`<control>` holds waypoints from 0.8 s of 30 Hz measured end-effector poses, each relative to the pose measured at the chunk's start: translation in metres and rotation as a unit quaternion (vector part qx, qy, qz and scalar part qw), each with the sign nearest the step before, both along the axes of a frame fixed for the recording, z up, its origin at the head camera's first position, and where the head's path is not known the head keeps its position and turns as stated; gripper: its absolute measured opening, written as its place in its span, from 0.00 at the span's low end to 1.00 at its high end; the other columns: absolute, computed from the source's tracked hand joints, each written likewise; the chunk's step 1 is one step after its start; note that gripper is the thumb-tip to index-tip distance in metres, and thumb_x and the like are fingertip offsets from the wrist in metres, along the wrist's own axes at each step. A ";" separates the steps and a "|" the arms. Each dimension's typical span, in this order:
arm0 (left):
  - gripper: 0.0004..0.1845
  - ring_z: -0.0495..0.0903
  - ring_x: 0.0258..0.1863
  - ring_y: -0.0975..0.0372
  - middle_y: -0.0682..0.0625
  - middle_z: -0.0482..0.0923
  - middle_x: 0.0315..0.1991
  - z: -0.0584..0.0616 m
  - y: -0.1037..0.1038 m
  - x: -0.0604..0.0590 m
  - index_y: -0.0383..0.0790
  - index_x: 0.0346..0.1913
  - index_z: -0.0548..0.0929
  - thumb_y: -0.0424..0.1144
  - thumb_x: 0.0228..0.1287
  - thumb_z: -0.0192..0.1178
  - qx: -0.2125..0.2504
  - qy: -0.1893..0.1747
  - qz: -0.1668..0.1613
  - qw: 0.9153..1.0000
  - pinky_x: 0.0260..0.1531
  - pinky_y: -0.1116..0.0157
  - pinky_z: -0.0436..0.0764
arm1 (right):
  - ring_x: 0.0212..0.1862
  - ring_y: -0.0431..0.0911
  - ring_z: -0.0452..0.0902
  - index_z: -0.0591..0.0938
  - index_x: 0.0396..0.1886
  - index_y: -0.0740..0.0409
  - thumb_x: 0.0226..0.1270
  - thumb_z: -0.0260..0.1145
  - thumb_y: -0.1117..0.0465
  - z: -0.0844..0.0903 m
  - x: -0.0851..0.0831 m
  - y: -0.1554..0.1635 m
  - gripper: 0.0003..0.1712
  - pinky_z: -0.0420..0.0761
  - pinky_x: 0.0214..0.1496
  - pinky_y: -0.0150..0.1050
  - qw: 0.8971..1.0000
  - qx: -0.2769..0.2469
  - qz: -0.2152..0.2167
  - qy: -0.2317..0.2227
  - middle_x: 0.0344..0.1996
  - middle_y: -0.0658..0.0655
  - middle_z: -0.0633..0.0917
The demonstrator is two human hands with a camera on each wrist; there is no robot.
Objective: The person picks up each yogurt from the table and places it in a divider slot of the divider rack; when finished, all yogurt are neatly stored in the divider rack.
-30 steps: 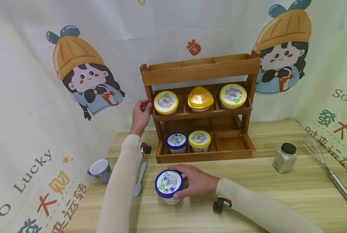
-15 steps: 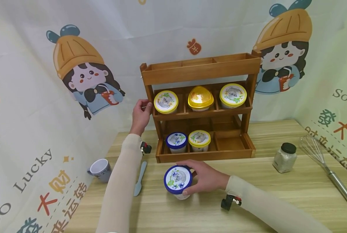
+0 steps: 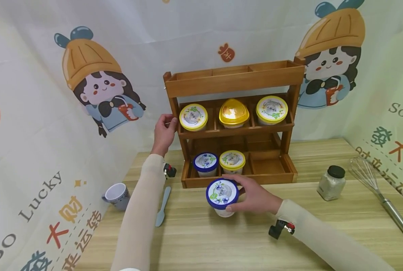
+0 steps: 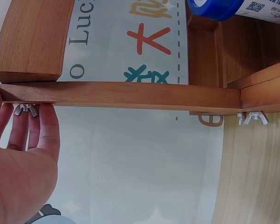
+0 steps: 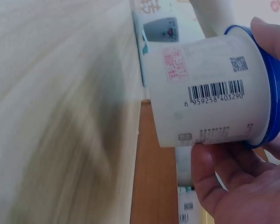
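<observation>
My right hand [image 3: 255, 194] grips a white tub with a blue lid [image 3: 222, 194], thumb and fingers on opposite sides. The lid bears a blueberry print; a barcode shows on the tub's side [image 5: 210, 93] in the right wrist view. It hangs just above the table, in front of the rack's lower tier. At the left, my left hand [image 3: 164, 133] holds the side post of a brown wooden rack [image 3: 235, 81]. In the left wrist view its fingertips [image 4: 47, 112] meet the post beside a wing nut.
Two yellow-lidded tubs and a yellow rounded-triangular container [image 3: 234, 113] sit on the middle tier. Below are a blue-lidded tub [image 3: 206, 163] and a yellow-lidded tub [image 3: 232, 161]. Around stand a mug [image 3: 117, 195], a pale blue spatula [image 3: 162, 207], a black-capped jar [image 3: 331, 182] and a whisk [image 3: 381, 195].
The right hand has carried the blue-lidded tub right and toward the rack. My left hand has stayed on the post, and the tubs on the rack have kept their places.
</observation>
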State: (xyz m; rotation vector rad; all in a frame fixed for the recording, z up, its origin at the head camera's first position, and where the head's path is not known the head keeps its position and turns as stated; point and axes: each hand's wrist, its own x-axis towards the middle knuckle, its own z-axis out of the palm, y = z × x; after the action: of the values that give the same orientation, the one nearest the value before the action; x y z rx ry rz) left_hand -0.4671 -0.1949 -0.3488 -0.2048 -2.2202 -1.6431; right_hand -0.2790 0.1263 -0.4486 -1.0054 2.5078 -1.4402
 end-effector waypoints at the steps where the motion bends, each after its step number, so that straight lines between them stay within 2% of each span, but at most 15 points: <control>1: 0.20 0.79 0.60 0.51 0.40 0.77 0.63 0.001 0.000 0.000 0.39 0.67 0.75 0.46 0.83 0.55 0.000 0.000 0.000 1.000 0.64 0.53 0.84 | 0.66 0.54 0.78 0.67 0.80 0.57 0.56 0.85 0.49 0.001 -0.001 0.003 0.56 0.87 0.59 0.45 1.000 0.001 -0.011 0.000 0.72 0.58 0.76; 8: 0.20 0.80 0.60 0.51 0.40 0.77 0.63 0.002 0.000 -0.001 0.39 0.67 0.75 0.46 0.83 0.56 0.003 0.000 -0.001 1.000 0.63 0.54 0.84 | 0.64 0.57 0.78 0.66 0.81 0.50 0.56 0.84 0.45 0.011 -0.006 0.018 0.56 0.86 0.63 0.52 0.997 0.009 -0.078 -0.016 0.72 0.60 0.76; 11: 0.19 0.80 0.60 0.51 0.40 0.78 0.63 0.001 0.001 -0.001 0.39 0.67 0.75 0.46 0.83 0.56 0.003 0.003 -0.004 1.000 0.62 0.53 0.85 | 0.65 0.59 0.77 0.65 0.82 0.50 0.58 0.84 0.46 0.014 -0.009 0.025 0.56 0.86 0.64 0.54 0.995 0.004 -0.095 -0.015 0.72 0.62 0.75; 18: 0.19 0.79 0.60 0.50 0.40 0.77 0.63 -0.001 0.000 -0.001 0.40 0.67 0.76 0.46 0.83 0.56 -0.007 0.010 0.005 1.000 0.62 0.53 0.84 | 0.64 0.61 0.77 0.65 0.82 0.53 0.60 0.83 0.48 0.025 -0.024 0.047 0.55 0.86 0.63 0.58 0.990 0.005 -0.138 0.025 0.72 0.66 0.74; 24: 0.19 0.80 0.59 0.51 0.40 0.78 0.62 -0.002 0.001 -0.002 0.39 0.66 0.76 0.46 0.83 0.56 -0.010 0.015 0.009 1.000 0.60 0.54 0.84 | 0.70 0.63 0.73 0.64 0.82 0.54 0.61 0.82 0.47 0.036 -0.038 0.067 0.56 0.76 0.72 0.65 0.983 0.014 -0.180 0.044 0.75 0.66 0.72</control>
State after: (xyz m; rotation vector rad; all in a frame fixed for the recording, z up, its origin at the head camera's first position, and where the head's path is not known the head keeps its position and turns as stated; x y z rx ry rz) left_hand -0.4691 -0.1940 -0.3505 -0.2132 -2.2121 -1.5985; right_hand -0.3168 0.1934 -0.4123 -0.6459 2.8810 -1.4648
